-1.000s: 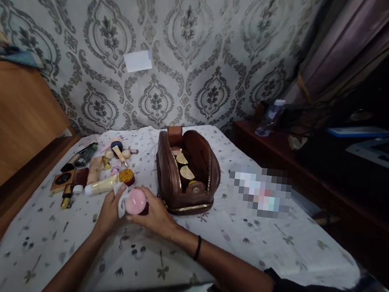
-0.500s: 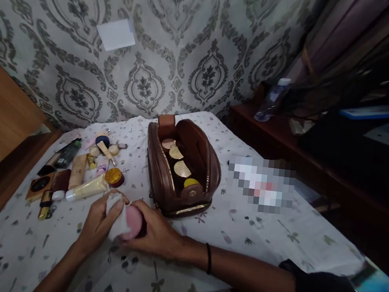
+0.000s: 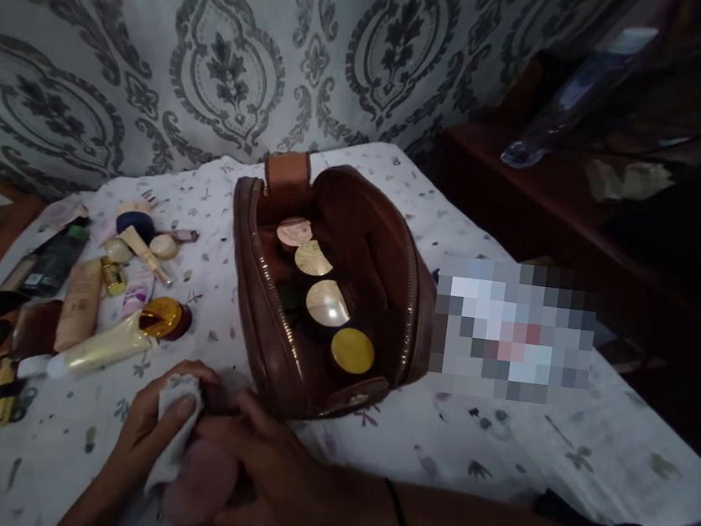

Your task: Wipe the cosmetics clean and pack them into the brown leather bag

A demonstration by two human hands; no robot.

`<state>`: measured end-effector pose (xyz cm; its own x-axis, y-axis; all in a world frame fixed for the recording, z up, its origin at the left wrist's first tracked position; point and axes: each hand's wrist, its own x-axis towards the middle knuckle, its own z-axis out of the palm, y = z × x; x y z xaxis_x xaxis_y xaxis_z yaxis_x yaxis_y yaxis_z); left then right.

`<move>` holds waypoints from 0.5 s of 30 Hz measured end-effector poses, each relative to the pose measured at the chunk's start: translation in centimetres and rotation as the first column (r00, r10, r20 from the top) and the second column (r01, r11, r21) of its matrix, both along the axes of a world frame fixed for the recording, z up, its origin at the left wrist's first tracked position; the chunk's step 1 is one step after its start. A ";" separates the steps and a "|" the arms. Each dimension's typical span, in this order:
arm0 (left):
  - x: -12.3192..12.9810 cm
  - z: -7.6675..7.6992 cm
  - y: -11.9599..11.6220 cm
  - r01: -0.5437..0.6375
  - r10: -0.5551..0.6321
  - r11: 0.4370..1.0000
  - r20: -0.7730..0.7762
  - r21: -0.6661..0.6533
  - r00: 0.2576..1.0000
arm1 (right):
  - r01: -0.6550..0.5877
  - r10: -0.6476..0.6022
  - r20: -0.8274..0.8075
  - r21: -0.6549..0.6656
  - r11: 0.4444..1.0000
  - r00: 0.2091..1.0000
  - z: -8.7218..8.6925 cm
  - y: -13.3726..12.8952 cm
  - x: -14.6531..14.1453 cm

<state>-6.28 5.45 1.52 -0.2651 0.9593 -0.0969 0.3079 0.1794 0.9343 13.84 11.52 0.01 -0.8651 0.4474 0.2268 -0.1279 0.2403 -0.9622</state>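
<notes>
My left hand [image 3: 138,429] is closed around a crumpled white cloth [image 3: 172,437], pressed against the side of a round pink container [image 3: 202,482]. Fingers of my right hand [image 3: 293,489] wrap that container from the right; its far side is hidden by them. Just beyond my hands stands a brown toiletry bag [image 3: 246,302], unzipped. Inside it, a row of round lids shows: a pinkish one [image 3: 294,232], two pale gold ones and a yellow one [image 3: 352,351] closest to me.
Left of the bag lie several cosmetics, among them a cream tube [image 3: 104,346], an amber-lidded jar [image 3: 160,319] and a green-capped bottle [image 3: 56,261]. A blurred-out item [image 3: 507,331] lies to the right. A plastic bottle [image 3: 572,98] stands on the dark red furniture.
The view has moved closer and lower, so the bag looks larger. In my right hand the pink container is tilted so that its round face points more upward, with the cloth still against it.
</notes>
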 end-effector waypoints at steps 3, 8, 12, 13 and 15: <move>-0.4 -0.2 -0.1 0.005 -0.005 1.000 -0.017 -0.005 1.000 | 0.000 0.000 0.004 -0.032 0.999 1.000 -0.4 0.0 0.0; 0.4 0.5 -0.1 -0.030 0.030 0.997 -0.004 -0.066 1.000 | -0.021 0.024 0.041 -0.061 0.998 0.999 -0.9 0.1 -0.4; 0.8 0.7 0.0 -0.014 0.015 0.999 0.023 -0.033 1.000 | -0.031 0.034 0.048 -0.053 0.998 0.998 -0.3 0.3 -0.5; 0.7 0.7 0.0 -0.028 0.028 0.999 0.022 -0.028 0.999 | -0.021 0.023 0.043 -0.048 0.999 0.999 -0.1 0.3 -0.4; 0.5 0.4 0.0 -0.037 0.038 0.999 0.022 -0.034 0.999 | -0.006 0.008 0.041 -0.038 0.999 0.999 0.2 0.3 -0.3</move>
